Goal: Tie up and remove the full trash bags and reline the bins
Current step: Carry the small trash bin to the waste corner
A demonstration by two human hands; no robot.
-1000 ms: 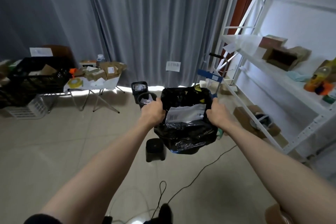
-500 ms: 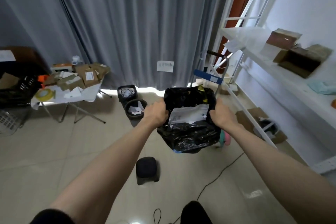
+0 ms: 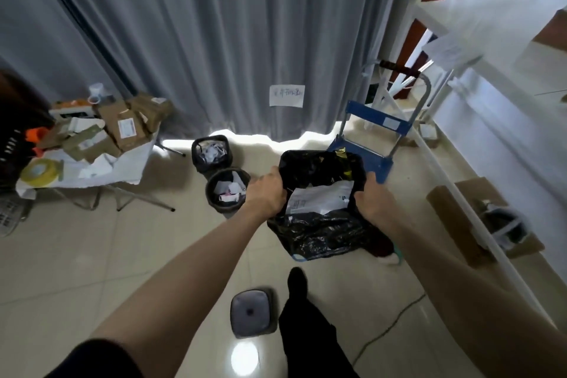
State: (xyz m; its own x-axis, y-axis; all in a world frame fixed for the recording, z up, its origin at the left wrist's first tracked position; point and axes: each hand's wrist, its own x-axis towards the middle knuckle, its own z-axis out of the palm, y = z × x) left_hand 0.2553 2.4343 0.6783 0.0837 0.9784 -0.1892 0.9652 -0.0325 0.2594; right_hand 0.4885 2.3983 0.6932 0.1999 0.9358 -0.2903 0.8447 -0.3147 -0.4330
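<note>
A full black trash bag (image 3: 319, 232) hangs in the air in front of me, its mouth held open, with white paper and a yellow wrapper inside. My left hand (image 3: 267, 193) grips the bag's left rim and my right hand (image 3: 372, 201) grips its right rim. On the floor to the left stand a round black bin (image 3: 227, 190) and, behind it, a square black bin (image 3: 211, 153), both lined and holding crumpled paper. An empty dark square bin (image 3: 253, 311) stands near my feet.
A folding table (image 3: 89, 169) with cardboard parcels and a tape roll stands at the left. A blue hand trolley (image 3: 372, 138) leans by the grey curtain. White shelving (image 3: 460, 181) runs along the right, with an open cardboard box (image 3: 478, 221) under it. A cable (image 3: 389, 328) crosses the floor.
I have stepped forward with the bag held between both hands; the two lined bins and the trolley are closer, and the empty bin now lies near my feet.
</note>
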